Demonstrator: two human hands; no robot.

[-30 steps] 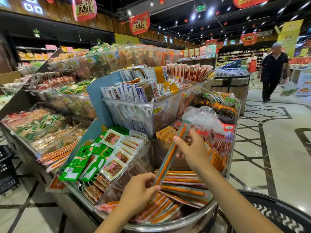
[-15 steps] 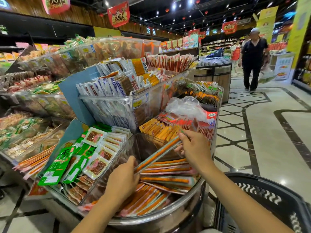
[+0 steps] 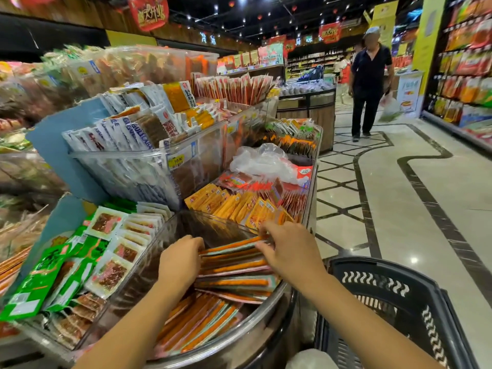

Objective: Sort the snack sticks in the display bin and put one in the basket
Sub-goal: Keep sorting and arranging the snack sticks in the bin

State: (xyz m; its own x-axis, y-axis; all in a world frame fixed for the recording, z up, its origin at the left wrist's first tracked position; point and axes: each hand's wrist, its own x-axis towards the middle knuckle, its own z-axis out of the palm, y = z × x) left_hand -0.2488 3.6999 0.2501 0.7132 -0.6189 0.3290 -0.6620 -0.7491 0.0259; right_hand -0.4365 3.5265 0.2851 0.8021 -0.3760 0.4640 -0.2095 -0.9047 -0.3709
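Note:
Long orange snack sticks (image 3: 234, 282) in clear wrappers lie stacked in the clear display bin (image 3: 170, 235) with a metal front rim. One stick (image 3: 231, 246) lies flat on top of the stack. My left hand (image 3: 181, 262) holds its left end with curled fingers. My right hand (image 3: 290, 249) pinches its right end. More sticks (image 3: 197, 326) lie lengthwise nearer me. The black plastic basket (image 3: 426, 296) stands on the floor at the lower right, beside my right forearm.
Green and white snack packs (image 3: 87, 257) fill the bin to the left. Yellow and red packs (image 3: 239, 203) sit behind the stick bin. A person (image 3: 370, 83) with a bag walks toward me along the tiled aisle. Shelves (image 3: 466, 75) line the right.
Both hands lowered the stick from a steep upright tilt down flat onto the stack in the bin. My view turned right, showing more of the basket. The person in the aisle came closer.

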